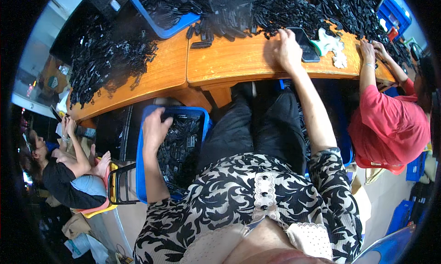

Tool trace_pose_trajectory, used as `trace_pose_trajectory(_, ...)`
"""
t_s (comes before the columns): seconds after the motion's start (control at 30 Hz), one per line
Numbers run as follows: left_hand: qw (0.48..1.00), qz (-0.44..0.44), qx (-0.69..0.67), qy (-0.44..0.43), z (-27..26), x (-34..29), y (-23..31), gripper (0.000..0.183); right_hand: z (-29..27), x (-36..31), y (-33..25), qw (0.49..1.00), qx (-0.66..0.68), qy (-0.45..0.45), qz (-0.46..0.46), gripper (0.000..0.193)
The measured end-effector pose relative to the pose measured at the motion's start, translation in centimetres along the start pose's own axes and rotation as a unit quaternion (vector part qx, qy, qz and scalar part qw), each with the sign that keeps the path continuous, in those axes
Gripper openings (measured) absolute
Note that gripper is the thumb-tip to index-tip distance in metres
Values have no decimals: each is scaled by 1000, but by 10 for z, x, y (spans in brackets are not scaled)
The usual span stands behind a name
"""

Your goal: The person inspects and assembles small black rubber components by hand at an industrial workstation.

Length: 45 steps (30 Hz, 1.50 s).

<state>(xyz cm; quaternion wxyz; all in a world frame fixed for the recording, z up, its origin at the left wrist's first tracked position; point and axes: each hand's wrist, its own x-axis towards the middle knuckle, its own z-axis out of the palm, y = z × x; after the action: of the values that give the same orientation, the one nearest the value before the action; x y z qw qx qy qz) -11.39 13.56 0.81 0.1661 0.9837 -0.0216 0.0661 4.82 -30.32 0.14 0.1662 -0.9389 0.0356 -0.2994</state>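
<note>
My left hand [155, 127] hangs over the near-left rim of a blue bin [140, 165] beside my leg. Its thumb stands apart from the fingers, and nothing shows in it. Inside that bin lie many small black plastic parts [181, 140]. On the wooden table [229, 62], my right hand [289, 52] rests just left of a dark smartphone [308, 48]. The fingers of this hand are bent and drawn together near the front of a large heap of black plastic parts [275, 9]. Whatever they hold, if anything, is hidden.
A white and green cloth-like item [330, 46] lies right of the phone. Another heap of black parts [108, 57] covers the left table, near a blue tray edge [177, 30]. A person in red [388, 121] works at the right; another person [69, 172] sits at the left.
</note>
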Motion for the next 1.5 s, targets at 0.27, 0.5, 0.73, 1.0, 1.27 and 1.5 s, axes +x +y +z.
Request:
trace_pose_trajectory(0.27, 949, 198, -129, 209, 34, 148, 74, 33, 20, 14, 12, 993, -97, -73, -3, 20)
trace_pose_trajectory(0.5, 948, 252, -29, 191, 75, 208, 82, 30, 9, -6, 1, 989, 3, 50, -142, 13)
trace_pose_trajectory(0.73, 950, 160, -214, 165, 67, 142, 123, 25, 1, -22, 10, 982, 38, 20, -183, 17)
trace_pose_trajectory(1.0, 536, 13, -822, -190, 77, 63, 151, 37, -11, -44, -7, 981, 68, -34, -176, 21)
trace_pose_trajectory(1.27, 504, 0, -832, -232, 65, 39, 158, 35, -62, -111, -84, 921, 373, 38, -103, 8)
trace_pose_trajectory(1.5, 538, 0, -820, -197, 68, 32, 156, 30, -80, -121, -107, 907, 347, 39, -235, 16)
